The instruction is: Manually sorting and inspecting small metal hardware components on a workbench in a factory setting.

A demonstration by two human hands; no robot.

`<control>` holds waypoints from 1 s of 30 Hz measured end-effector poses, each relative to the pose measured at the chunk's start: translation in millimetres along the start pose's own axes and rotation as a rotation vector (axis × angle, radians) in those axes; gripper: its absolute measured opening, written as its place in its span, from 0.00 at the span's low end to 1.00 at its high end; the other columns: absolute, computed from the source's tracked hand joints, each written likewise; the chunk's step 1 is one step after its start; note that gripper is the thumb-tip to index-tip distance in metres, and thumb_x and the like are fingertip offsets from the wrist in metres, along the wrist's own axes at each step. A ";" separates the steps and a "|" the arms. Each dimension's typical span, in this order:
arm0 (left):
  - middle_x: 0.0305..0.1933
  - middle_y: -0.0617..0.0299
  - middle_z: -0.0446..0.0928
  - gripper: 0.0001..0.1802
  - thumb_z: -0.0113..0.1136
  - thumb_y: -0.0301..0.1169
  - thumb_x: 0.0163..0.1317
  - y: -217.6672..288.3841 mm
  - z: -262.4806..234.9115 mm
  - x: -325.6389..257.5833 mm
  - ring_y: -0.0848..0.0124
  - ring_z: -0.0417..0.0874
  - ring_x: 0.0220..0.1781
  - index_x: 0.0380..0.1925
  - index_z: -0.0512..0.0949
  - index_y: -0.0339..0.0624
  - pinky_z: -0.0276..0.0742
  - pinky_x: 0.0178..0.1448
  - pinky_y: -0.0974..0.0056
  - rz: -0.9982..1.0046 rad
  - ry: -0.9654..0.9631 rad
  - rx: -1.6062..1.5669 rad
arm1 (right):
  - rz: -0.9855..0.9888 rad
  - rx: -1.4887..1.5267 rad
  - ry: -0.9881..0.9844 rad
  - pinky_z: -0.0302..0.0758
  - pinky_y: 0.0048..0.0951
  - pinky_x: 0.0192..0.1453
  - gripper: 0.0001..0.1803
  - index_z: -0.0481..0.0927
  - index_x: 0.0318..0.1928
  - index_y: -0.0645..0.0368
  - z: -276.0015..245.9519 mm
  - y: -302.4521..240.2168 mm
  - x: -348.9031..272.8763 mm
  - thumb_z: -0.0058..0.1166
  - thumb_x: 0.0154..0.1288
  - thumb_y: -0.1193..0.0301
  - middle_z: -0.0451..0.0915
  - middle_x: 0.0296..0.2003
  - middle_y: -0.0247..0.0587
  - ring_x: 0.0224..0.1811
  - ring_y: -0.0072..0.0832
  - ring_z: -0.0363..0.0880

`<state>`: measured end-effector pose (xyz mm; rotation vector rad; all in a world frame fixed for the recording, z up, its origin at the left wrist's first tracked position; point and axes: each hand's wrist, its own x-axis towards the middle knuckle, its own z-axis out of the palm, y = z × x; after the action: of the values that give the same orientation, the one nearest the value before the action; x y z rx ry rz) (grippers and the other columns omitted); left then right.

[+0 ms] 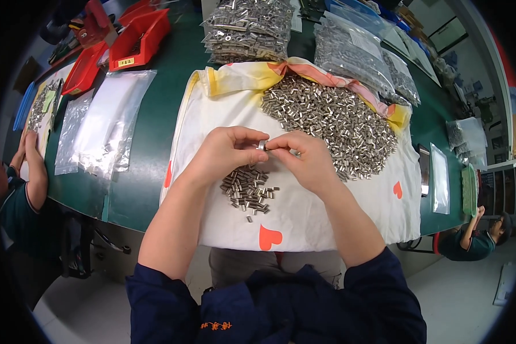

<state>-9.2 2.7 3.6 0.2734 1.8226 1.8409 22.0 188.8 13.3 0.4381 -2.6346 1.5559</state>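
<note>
We pinch one metal sleeve (pixel 262 145) between both hands' fingers, left hand (pixel 226 152), right hand (pixel 307 160). Small pile (pixel 247 191) below, big pile (pixel 332 123) behind on cloth (pixel 304 221); bags (pixel 106 123) left.

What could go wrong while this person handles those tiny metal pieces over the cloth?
The small metal piece is pinched only by the fingertips of the left hand and right hand, so it might slip and drop. The small pile lies near the big heap; a forearm sweep could mix them. The cloth hangs over the table edge, so loose pieces may roll off.
</note>
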 end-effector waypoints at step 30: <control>0.34 0.62 0.78 0.19 0.63 0.22 0.51 -0.4 -1.6 -1.9 0.79 0.77 0.35 0.45 0.75 0.31 0.74 0.41 0.74 0.012 -0.016 -0.078 | 0.095 0.042 0.034 0.73 0.25 0.36 0.06 0.79 0.31 0.61 6.1 -5.1 -0.1 0.56 0.51 0.73 0.79 0.29 0.39 0.29 0.28 0.77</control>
<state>-8.2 0.3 3.6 0.2707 1.7370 1.9078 24.1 181.2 14.6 0.2898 -2.6372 1.6332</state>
